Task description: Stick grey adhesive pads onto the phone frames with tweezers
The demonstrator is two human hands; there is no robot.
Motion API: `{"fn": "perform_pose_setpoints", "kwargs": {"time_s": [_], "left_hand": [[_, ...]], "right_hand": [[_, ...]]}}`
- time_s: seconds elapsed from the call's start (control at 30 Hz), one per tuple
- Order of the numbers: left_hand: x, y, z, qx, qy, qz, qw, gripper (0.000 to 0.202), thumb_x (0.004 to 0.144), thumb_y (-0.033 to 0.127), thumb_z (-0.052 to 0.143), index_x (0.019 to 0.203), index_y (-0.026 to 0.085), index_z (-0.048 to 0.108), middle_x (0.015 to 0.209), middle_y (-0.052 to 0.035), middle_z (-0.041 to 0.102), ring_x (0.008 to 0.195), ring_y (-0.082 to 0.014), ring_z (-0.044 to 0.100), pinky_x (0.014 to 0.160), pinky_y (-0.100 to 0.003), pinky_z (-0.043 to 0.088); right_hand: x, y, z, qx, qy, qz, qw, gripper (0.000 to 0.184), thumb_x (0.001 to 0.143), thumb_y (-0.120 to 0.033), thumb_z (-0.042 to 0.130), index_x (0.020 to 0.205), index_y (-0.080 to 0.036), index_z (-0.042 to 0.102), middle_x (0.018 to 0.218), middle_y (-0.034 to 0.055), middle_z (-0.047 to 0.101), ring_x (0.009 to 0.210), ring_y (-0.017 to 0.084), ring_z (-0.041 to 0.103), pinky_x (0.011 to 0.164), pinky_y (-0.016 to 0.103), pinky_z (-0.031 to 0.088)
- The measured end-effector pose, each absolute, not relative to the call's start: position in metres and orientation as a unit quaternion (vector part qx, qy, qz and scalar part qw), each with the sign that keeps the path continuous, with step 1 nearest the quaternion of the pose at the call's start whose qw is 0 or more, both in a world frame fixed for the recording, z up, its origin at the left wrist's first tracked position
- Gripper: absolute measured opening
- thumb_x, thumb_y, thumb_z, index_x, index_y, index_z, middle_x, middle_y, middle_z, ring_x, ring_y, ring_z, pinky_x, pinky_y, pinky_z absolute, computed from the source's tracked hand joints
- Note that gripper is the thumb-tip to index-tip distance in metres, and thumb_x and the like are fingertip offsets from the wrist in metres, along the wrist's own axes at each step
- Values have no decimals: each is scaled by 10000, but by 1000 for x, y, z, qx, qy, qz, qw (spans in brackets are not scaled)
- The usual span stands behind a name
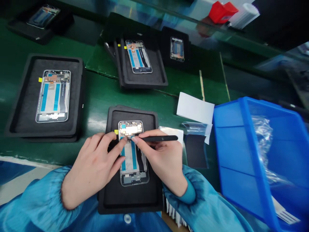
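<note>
A: What do we see closest to us?

B: We see a gathered blue smock sleeve (41, 199) along the bottom edge, then the left hand (93, 170), its fingers stretched across a phone frame with a silver rim (131, 129). We can't tell whether those fingers are gripping the frame or only pressing on it.

A: And the right hand (160, 159)?

B: Its thumb and fingers are closed on a slim black pen-shaped tool (163, 138). The tip disappears behind the fingertips, so we can't make out what it touches, or exactly what kind of tool it is.

A: Where's the frame sitting?

B: It's in the recess of a black foam tray (130, 203), with a small yellow tab (116, 131) just beside it. The hands cover its middle, hiding part of the blue strips and the circuit board.

A: And further out?

B: On the right, we have a blue plastic bin (231, 154) holding a crumpled clear bag (263, 138), and the view cuts the bin off. A white paper card (195, 108) lies on the green workbench (101, 96). Beyond, more black foam trays (21, 106) hold similar phone frames (53, 96). At the top edge, a red angular object (223, 11) is cut off and too unclear for us to name.
</note>
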State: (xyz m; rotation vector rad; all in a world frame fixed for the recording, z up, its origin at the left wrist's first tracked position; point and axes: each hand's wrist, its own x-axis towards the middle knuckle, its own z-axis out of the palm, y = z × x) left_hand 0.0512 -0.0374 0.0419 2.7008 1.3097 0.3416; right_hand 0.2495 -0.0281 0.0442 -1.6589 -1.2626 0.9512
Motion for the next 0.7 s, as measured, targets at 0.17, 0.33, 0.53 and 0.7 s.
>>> {"fn": "perform_pose_setpoints", "kwargs": {"time_s": [0.17, 0.33, 0.53, 0.7], "left_hand": [[54, -35, 47, 911, 402, 87, 13, 407, 969, 314, 531, 1341, 170, 606, 1357, -124, 601, 1181, -350, 535, 890, -492, 472], [58, -31, 48, 919, 388, 71, 22, 413, 977, 294, 501, 1360, 169, 594, 1348, -116, 624, 1215, -342, 544, 972, -520, 454], [44, -21, 52, 932, 352, 43, 67, 402, 966, 342, 559, 1360, 270, 592, 1427, -102, 553, 1254, -338, 517, 981, -517, 486], [36, -20, 55, 930, 354, 37, 89, 523, 952, 446, 583, 1429, 237, 529, 1500, -108, 501, 1324, -329, 472, 1041, -517, 478]], "right_hand": [[256, -32, 45, -650, -500, 380, 428, 121, 758, -288, 829, 805, -227, 736, 797, 22, 774, 698, 193, 753, 641, 295, 654], [268, -49, 50, -657, -476, 361, 459, 105, 748, -251, 834, 776, -231, 734, 785, 18, 765, 728, 196, 753, 672, 296, 656], [281, -75, 48, -659, -438, 381, 478, 126, 737, -259, 844, 783, -231, 730, 805, 41, 777, 772, 231, 765, 731, 348, 660], [293, -87, 44, -645, -422, 388, 505, 128, 739, -257, 847, 787, -230, 733, 801, 48, 782, 774, 237, 772, 707, 337, 654]]}}
